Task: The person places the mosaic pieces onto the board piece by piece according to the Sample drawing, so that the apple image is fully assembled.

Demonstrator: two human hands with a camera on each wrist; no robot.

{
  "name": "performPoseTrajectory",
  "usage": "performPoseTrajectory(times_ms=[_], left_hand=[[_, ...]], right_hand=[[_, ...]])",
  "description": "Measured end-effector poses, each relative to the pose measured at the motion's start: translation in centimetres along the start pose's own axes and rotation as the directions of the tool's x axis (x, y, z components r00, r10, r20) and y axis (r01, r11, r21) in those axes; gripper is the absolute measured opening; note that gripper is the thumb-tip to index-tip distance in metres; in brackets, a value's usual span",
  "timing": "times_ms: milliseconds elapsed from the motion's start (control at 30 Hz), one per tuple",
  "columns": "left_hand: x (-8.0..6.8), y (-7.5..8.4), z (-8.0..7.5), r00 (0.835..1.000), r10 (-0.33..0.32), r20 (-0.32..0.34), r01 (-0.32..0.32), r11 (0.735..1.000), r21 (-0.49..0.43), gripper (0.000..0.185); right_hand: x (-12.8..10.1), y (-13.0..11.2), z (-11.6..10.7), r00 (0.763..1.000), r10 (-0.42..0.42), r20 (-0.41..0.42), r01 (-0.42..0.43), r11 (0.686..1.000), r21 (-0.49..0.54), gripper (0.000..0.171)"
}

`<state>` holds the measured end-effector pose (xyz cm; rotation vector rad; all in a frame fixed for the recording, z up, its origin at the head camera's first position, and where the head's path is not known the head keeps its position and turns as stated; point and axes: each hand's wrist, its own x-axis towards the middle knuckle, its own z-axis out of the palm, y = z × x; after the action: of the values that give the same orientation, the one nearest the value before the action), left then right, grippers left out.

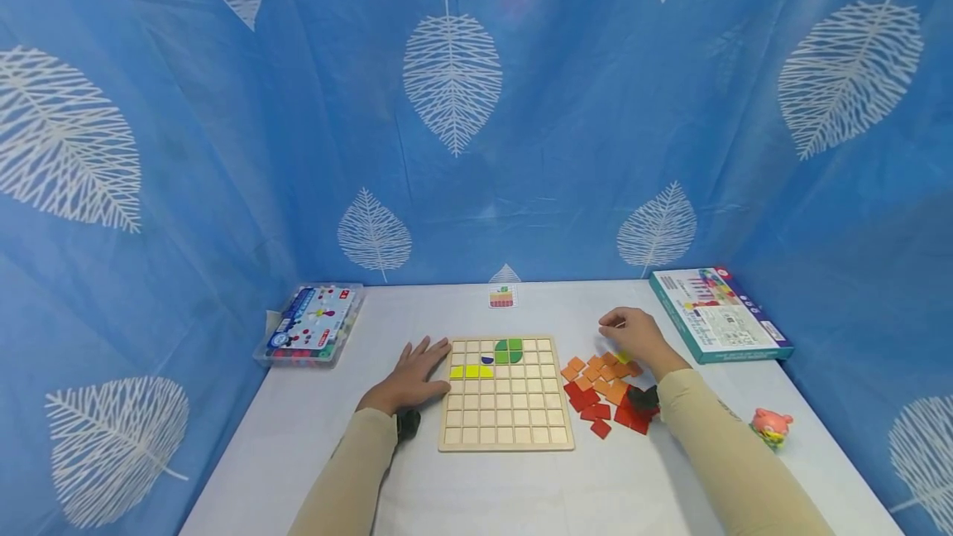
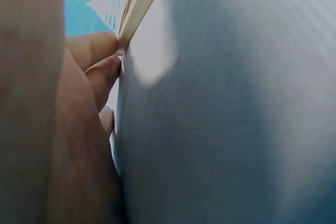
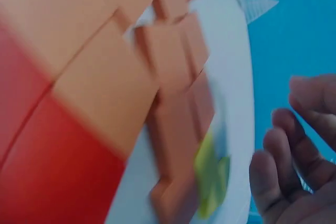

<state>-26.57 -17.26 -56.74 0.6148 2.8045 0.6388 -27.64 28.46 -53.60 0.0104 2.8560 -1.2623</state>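
My left hand rests spread on the table, its fingers and thumb against the left edge of a wooden grid board. In the left wrist view, fingertips touch the board's side. On the board lie a row of yellow squares, a small dark blue rounded piece and a cluster of green tiles. My right hand hovers beyond the loose tiles, fingers loosely bent; the right wrist view shows nothing between them. Below it are yellow pieces, orange squares and red squares.
A small pattern card lies behind the board. At the back left sits a clear plastic case; a flat game box lies at the back right. A pink toy figure stands by the right forearm. Blue curtains enclose the table.
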Motion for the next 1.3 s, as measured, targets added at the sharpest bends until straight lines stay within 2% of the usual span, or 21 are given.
performPoseTrajectory(times_ms=[267,567,967,1300], left_hand=[[-0.1,0.1,-0.1,1.0,0.009,0.004,-0.009,1.0,-0.011,0.081],[0.0,0.1,0.0,1.0,0.002,-0.004,-0.002,1.0,0.018,0.083],[0.1,0.0,-0.2,1.0,0.008,-0.002,-0.008,1.0,0.003,0.081],[0.1,-0.1,0.0,1.0,0.011,0.0,-0.011,1.0,-0.002,0.082]], right_hand=[[-0.6,2.1,-1.0,0.996,0.089,-0.009,-0.089,0.995,-0.033,0.024],[-1.0,2.8,-1.5,0.991,0.133,0.002,-0.133,0.99,-0.047,0.032],[-1.1,2.9,-1.5,0.978,0.207,0.022,-0.206,0.978,-0.023,0.035],[-1.3,2.8,-2.2,0.973,0.2,0.111,-0.196,0.979,-0.05,0.041]])
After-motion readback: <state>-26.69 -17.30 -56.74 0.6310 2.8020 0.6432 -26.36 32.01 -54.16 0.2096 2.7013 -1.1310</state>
